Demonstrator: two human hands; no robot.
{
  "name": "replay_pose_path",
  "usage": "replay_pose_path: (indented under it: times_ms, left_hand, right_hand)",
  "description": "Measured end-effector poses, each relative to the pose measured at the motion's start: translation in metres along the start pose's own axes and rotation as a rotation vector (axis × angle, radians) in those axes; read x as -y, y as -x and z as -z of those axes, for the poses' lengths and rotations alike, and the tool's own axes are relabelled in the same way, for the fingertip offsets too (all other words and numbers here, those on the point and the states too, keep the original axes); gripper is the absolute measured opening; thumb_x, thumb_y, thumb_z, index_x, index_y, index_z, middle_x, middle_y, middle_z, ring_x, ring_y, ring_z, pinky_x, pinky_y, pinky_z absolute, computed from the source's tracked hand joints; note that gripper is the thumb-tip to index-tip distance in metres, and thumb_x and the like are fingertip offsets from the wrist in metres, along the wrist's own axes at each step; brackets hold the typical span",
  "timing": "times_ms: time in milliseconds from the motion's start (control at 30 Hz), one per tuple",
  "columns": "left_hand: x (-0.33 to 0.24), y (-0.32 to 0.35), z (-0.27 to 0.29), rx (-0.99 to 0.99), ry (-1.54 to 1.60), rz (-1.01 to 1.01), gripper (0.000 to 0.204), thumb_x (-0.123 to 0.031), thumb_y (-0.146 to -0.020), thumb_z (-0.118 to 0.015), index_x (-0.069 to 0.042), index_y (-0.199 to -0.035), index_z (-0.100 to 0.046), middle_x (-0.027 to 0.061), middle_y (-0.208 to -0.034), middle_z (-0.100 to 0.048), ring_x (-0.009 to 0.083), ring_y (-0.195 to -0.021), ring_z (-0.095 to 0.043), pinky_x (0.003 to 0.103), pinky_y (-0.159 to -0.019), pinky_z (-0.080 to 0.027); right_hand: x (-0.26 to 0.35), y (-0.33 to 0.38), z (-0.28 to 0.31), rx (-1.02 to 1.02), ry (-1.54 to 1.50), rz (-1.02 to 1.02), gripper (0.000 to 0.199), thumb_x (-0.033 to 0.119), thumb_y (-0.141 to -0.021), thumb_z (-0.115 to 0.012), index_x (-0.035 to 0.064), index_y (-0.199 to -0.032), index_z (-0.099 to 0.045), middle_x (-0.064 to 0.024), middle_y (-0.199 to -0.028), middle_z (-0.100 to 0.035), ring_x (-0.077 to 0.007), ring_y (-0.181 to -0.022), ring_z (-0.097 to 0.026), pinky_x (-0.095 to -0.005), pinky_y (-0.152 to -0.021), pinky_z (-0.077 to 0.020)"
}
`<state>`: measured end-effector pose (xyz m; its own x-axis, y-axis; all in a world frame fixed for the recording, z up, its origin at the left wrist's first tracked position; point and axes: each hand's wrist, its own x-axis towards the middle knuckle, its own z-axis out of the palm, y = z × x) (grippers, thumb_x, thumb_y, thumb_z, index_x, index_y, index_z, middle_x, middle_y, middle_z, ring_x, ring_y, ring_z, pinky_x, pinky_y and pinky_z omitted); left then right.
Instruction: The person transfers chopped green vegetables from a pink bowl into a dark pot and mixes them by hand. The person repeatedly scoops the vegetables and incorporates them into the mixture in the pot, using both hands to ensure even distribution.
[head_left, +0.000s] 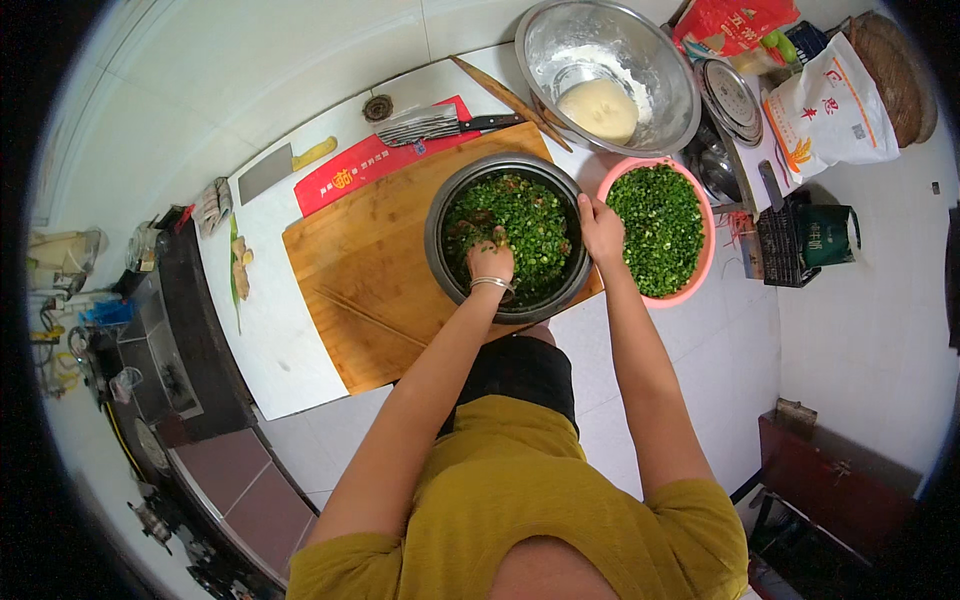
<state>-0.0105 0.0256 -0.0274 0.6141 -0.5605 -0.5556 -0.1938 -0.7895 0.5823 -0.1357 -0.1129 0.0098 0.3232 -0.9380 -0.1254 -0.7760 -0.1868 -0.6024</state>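
Observation:
A dark round metal pot (436,240) rests on the wooden cutting board (345,265), full of chopped greens (535,215) with darker brown bits among them. My left hand (490,263), a bracelet at its wrist, reaches into the pot. Its fingers are curled in the greens, their tips partly hidden. On the pot's right rim, my right hand (601,230) is closed with the thumb on top. Just beyond that hand, a pink basin (708,245) holds more chopped greens.
Behind the pot stands a large steel bowl (680,60) with dough (600,108) and flour. A knife (420,125) lies on a red sheet (340,180), near a pointed wooden rolling pin (500,95). A cleaver (265,175) and ginger (242,265) lie leftward. A white bag (835,105) stands right.

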Motion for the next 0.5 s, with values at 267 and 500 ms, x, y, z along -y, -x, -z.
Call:
replay_pose_path:
  times_ms: [267,500]
  left_hand:
    - [-0.02,-0.012,-0.037,-0.102,-0.336,-0.396,0.036,-0.029,-0.085,-0.046,0.0,-0.076,-0.065,0.0209,-0.077,-0.06,0.0321,-0.076,-0.059,0.04,-0.082,-0.045]
    - [-0.047,0.007,0.037,0.341,-0.352,-0.296,0.04,-0.04,-0.08,-0.052,-0.002,-0.086,-0.065,0.0201,-0.093,-0.062,0.0311,-0.088,-0.06,0.035,-0.082,-0.047]
  right_hand:
    - [-0.003,0.004,-0.012,-0.073,-0.132,-0.01,0.045,0.039,-0.087,-0.046,-0.0018,-0.073,-0.058,-0.0233,-0.066,-0.056,-0.0407,-0.063,-0.056,-0.0442,-0.059,-0.0427]
    - [-0.011,0.005,-0.014,-0.132,-0.127,0.007,0.046,0.04,-0.087,-0.047,-0.0014,-0.069,-0.057,-0.0223,-0.063,-0.055,-0.0393,-0.06,-0.055,-0.0437,-0.057,-0.0418]
